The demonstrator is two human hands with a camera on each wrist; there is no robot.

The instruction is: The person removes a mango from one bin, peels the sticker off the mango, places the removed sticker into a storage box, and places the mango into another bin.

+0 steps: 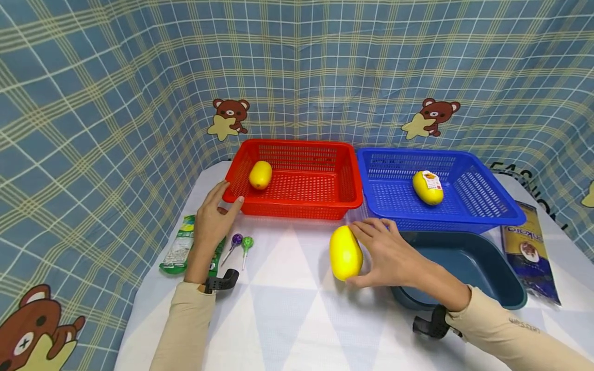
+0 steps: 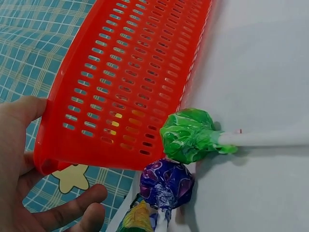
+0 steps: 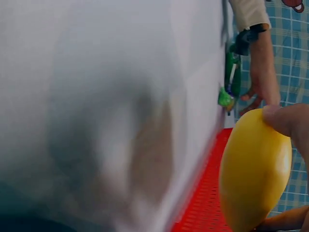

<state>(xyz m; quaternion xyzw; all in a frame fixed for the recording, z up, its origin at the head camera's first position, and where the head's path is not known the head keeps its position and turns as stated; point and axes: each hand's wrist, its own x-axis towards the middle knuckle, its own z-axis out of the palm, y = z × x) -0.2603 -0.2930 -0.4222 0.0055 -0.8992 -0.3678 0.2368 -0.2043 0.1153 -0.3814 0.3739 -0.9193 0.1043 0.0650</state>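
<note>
In front of the baskets, my right hand (image 1: 387, 252) grips a yellow oval fruit (image 1: 345, 253) from its right side, thumb below and fingers above. Seen from the right wrist, the thumb presses one end of that smooth fruit (image 3: 255, 171). My left hand (image 1: 215, 216) is at the front left corner of a red basket (image 1: 301, 211); its thumb touches the rim and the other fingers spread loosely around the corner. Another yellow fruit (image 1: 261, 175) lies inside the red basket, at the left. A third one (image 1: 428, 191), with a white label, lies in the blue basket (image 1: 385, 219).
A purple lollipop (image 1: 237, 239) and a green lollipop (image 1: 248, 242) lie near my left wrist, beside a green packet (image 1: 178, 255) partly under that arm. A dark teal tub (image 1: 515, 288) stands under my right forearm, with a blue and gold packet (image 1: 531, 252) to its right.
</note>
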